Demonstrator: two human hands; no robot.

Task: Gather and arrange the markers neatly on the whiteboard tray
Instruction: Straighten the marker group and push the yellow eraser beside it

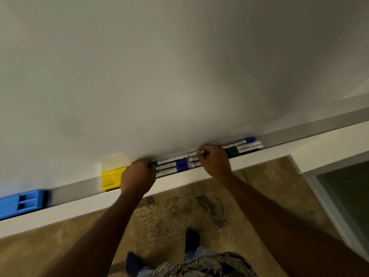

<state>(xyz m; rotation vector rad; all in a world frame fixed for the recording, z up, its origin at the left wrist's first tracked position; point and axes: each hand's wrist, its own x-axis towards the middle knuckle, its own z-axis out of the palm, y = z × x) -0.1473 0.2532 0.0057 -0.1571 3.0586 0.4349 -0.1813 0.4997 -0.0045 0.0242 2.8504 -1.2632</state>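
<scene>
Whiteboard (179, 66) fills the upper view, blank, and the metal tray (299, 132) runs along its foot, with brown patterned floor (175, 206) below. The task looks nearly finished. The markers (171, 165) lie lengthwise in the tray in tight parallel rows, one cluster with blue and green caps between the hands and another just beyond the right hand. What seems left is squaring the ends and closing small gaps. The left hand (137, 175) has its grip curled over the left ends of the rows. The right hand (214, 162) pinches a white barrel mid-run. Also in the tray are a yellow plastic block (110, 179) just beside the left hand and a blue block (24, 202) well apart further left, both probably erasers.
</scene>
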